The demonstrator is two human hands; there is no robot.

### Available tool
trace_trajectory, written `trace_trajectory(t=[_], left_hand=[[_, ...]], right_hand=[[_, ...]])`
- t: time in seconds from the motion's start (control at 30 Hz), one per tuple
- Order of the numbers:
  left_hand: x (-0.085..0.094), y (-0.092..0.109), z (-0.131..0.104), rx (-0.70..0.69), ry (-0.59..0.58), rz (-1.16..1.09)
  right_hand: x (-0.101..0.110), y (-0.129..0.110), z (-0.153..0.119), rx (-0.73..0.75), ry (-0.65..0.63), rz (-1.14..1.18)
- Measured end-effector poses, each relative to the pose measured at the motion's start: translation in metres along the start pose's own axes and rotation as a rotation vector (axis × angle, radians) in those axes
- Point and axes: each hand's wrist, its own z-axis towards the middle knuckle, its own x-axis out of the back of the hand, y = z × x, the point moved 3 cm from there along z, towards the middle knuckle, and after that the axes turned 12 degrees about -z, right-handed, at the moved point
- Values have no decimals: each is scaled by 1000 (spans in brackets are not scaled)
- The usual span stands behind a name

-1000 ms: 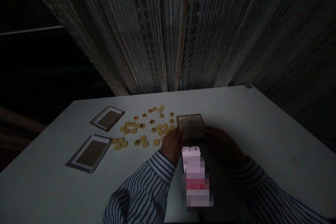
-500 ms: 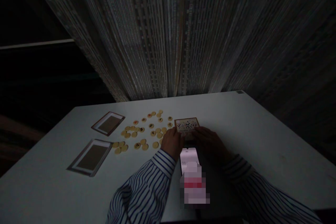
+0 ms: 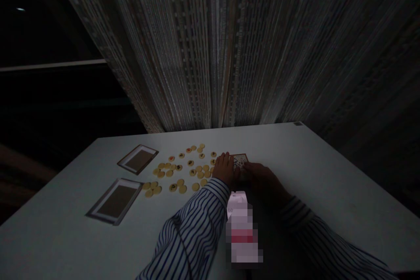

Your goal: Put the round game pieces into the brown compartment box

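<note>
Left hand (image 3: pixel 225 169) slides onto the printed box (image 3: pixel 241 159), fingers close together, grip impossible to tell; right hand (image 3: pixel 264 179) at its right edge, hold hidden; box beyond the phone (image 3: pixel 239 201), right of the discs (image 3: pixel 183 189) — seemingly a two-handed handling step, calling next for steady pressure

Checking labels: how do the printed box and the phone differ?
The left hand and right hand partly cover the printed box; neither covers the phone. The printed box carries dark markings, the phone a lit screen. The phone lies nearer the person than the printed box. Both are right of the discs.
</note>
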Motion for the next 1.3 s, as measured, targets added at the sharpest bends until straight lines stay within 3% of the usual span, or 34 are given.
trace_trajectory(t=[0.2, 0.4, 1.3], left_hand=[[-1, -2, -1, 11, 7, -9], [-4, -4, 1, -23, 25, -11], [-3, 0, 3, 17, -11, -27]], right_hand=[[-34, 17, 24, -2, 65, 4], [-53, 20, 23, 43, 82, 39], [-57, 25, 16, -40, 65, 54]])
